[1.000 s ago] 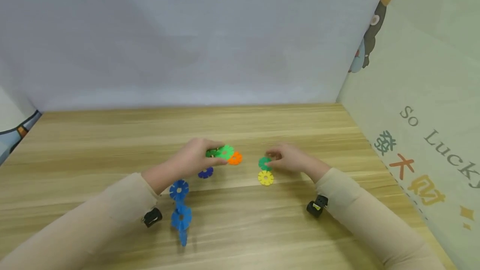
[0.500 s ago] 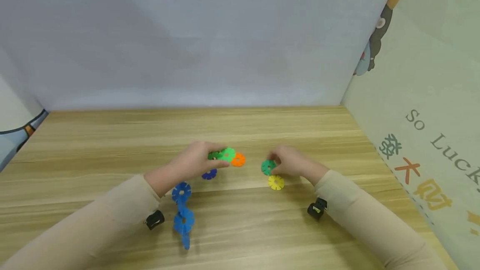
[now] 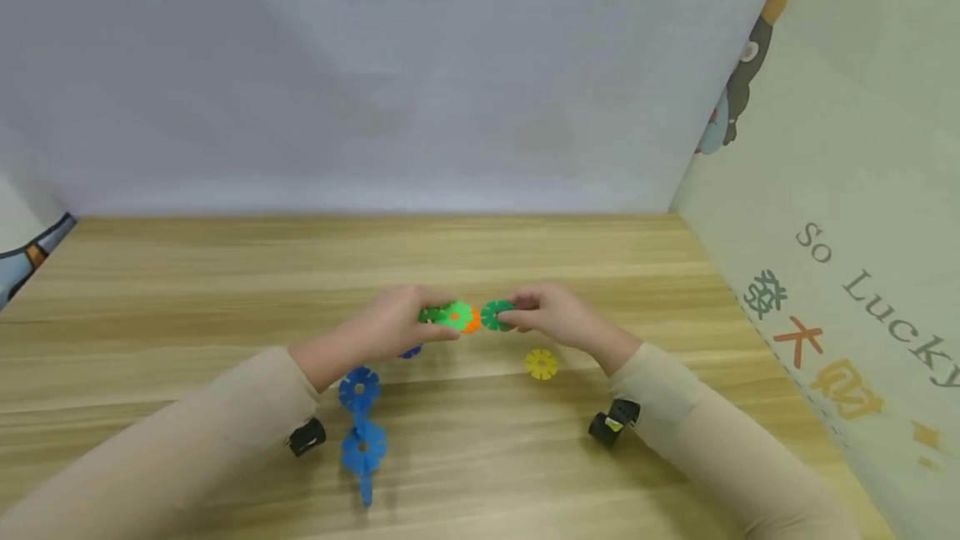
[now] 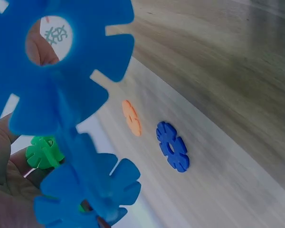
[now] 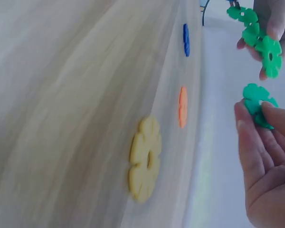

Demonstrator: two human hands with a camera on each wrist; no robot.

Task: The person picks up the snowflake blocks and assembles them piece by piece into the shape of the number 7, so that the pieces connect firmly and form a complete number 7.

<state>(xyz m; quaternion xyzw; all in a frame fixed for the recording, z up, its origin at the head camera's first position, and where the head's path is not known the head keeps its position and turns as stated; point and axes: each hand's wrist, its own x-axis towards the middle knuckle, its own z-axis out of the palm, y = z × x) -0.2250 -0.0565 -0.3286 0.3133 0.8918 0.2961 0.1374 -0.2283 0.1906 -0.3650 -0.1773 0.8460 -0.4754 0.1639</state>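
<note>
My left hand (image 3: 382, 327) grips several joined bright green notched flower discs (image 3: 457, 317), thumb on one side and fingers on the other. Between the thumb and fingers of my right hand (image 3: 558, 319) is a darker green notched disc (image 3: 493, 315). In the right wrist view this disc (image 5: 252, 98) is raised off the table, a short gap from the green discs (image 5: 271, 58) in the left hand. A chain of interlocked blue discs (image 3: 363, 445) extends below my left wrist in the head view. It looms large in the left wrist view, partly covering the left hand.
An orange disc (image 5: 183, 107) lies flat on the wooden table (image 3: 480, 457), partly behind the green discs in the head view. A dark blue disc (image 4: 173, 146) lies left of it. Nearer the right arm lies a yellow disc (image 3: 542, 363). A pale backdrop (image 3: 375, 107) stands behind.
My right hand has moved left and up with the darker green disc, away from the yellow disc and close to the left hand's green discs. The left hand stays nearly in place.
</note>
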